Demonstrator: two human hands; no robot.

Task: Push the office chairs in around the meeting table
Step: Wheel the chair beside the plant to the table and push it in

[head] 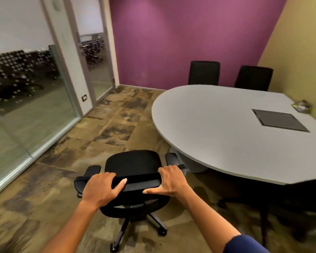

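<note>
A black office chair (133,163) on castors stands right in front of me, its seat facing away, just left of the near end of the grey oval meeting table (217,128). My left hand (100,189) grips the top of its backrest on the left side. My right hand (170,181) grips the same top edge on the right. The chair's right armrest sits close to the table's rounded edge and pedestal. Two more black chairs (203,73) (253,77) stand tucked at the table's far side against the purple wall.
A glass wall and glass door (49,99) run along the left. Patterned carpet (117,121) lies open between the glass and the table. A dark panel (279,120) is set in the tabletop, and a small box (302,105) sits near the yellow wall. Another chair's dark legs (263,207) show at right.
</note>
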